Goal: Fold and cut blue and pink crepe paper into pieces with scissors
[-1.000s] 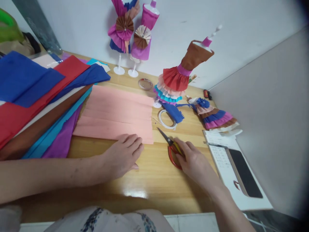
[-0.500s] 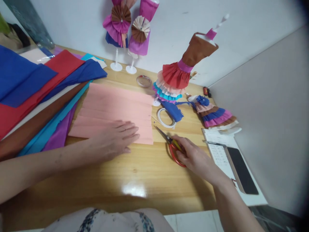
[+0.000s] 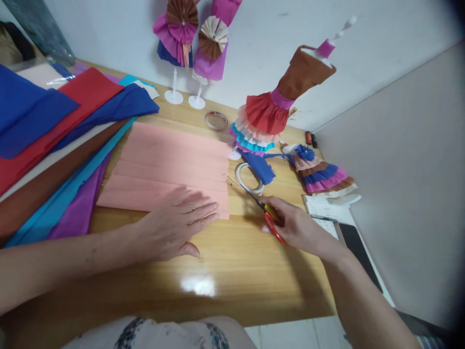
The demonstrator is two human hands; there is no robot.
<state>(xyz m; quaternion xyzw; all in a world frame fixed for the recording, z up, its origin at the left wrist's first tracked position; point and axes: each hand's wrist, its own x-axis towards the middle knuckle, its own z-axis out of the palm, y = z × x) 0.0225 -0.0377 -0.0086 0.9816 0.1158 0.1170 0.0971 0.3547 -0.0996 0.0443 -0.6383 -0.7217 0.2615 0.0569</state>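
Observation:
My left hand (image 3: 178, 222) lies flat with fingers stretched out on the near edge of a folded pink crepe paper sheet (image 3: 170, 162) on the wooden table (image 3: 225, 257). My right hand (image 3: 292, 224) grips the red handles of a pair of scissors (image 3: 267, 213), lifted a little off the table. The blades point up and left toward the paper's right corner. A white tape ring (image 3: 249, 178) lies just beyond the scissor tips.
Stacked crepe sheets in blue, red, brown, cyan and purple (image 3: 54, 140) cover the left. Paper-dressed mannequins (image 3: 281, 104) stand at the back, and another (image 3: 319, 172) lies flat at the right. A phone (image 3: 358, 254) on white paper sits near the right edge.
My right hand has closed on the scissors and raised them off the table. My left hand slid forward onto the pink paper.

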